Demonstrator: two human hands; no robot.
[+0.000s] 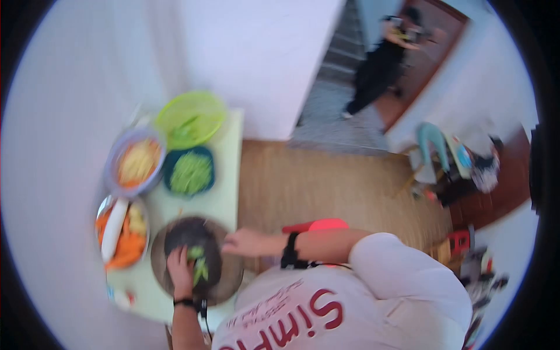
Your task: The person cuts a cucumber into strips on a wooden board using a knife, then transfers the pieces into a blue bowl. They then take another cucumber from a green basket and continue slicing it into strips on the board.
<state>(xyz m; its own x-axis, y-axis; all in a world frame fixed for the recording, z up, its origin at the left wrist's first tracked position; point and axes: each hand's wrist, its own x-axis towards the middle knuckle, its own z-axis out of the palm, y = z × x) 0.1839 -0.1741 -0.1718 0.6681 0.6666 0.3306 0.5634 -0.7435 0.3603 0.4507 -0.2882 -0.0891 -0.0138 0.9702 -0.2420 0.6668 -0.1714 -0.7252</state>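
A round wooden chopping board point(231, 274) with a dark middle lies at the near end of the table. Chopped green vegetable pieces point(200, 270) are scattered on it. Over the board's left part, my left hand point(179, 268) rests with fingers somewhat apart, fingertips right beside the green pieces. My right hand point(244, 242) is at the board's right edge, its fingers curled; blur hides what they hold, if anything.
Beyond the board on the table point(228, 175) stand a teal bowl of green shreds point(191, 173), a yellow-green basket point(204, 105), and a purple basin of shreds point(111, 169). A metal bowl point(147, 224) holds a white radish point(114, 230) and carrots. People are across the room.
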